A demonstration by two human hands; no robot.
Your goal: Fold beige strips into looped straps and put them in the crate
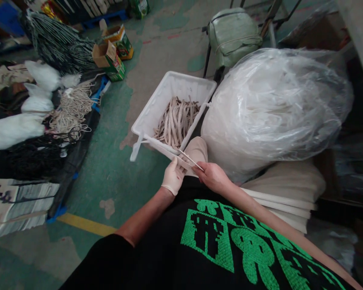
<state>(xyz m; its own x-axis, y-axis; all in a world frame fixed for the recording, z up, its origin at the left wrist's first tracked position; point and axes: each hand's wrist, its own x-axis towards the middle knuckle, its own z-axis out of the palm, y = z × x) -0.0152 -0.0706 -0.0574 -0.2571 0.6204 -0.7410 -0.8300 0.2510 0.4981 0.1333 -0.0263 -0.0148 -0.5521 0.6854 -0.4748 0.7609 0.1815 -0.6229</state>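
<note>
My left hand (173,177), in a whitish glove, is closed at the near rim of a white plastic bin (153,104), with the thumb pressed on pale fabric strips. My right hand (213,175), bare, pinches one end of a narrow pale strip (190,158) that slants up and left to the bin's rim. Inside the bin lies a loose heap of beige fabric strips (177,121). Where the strip meets my left fingers, details are too small to make out. A beige-clad knee (196,151) shows just beyond my hands.
A large clear plastic bag of white material (275,104) stands right of the bin, over stacked beige sheets (284,189). Behind it is a wrapped green bundle (234,36). At left, cords (72,106) and bundles lie on a blue-edged pallet; cardboard boxes (109,60) stand on the floor.
</note>
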